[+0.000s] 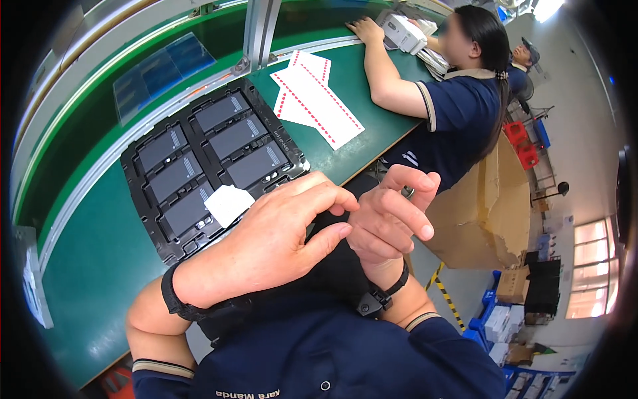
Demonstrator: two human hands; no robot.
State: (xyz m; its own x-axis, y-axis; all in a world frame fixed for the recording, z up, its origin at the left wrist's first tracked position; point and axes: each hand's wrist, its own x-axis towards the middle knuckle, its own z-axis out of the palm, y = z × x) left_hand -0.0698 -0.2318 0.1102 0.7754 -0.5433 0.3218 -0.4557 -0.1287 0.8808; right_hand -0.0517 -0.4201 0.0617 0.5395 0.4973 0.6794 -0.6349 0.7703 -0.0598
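My left hand (279, 226) is held above the near edge of the bench, its fingers bent and the thumb standing apart, with nothing visible between them. Its fingertips reach the side of my right hand (385, 223), which is raised in front of my body with curled fingers. A small shiny greenish thing (407, 192) shows in a gap between the right fingers; its kind is unclear. Beyond my left hand lies a black plastic tray (149, 223) holding several dark flat rectangular packs (249, 136). A folded white paper piece (228, 205) rests over the tray's near side.
White sheets with red-marked edges (319, 100) overlap on the green bench (86, 292). A blue transparent sheet (163, 73) lies behind the tray. At right a co-worker (458, 120) handles a white device (402, 33). A large cardboard box (485, 206) stands beside the bench.
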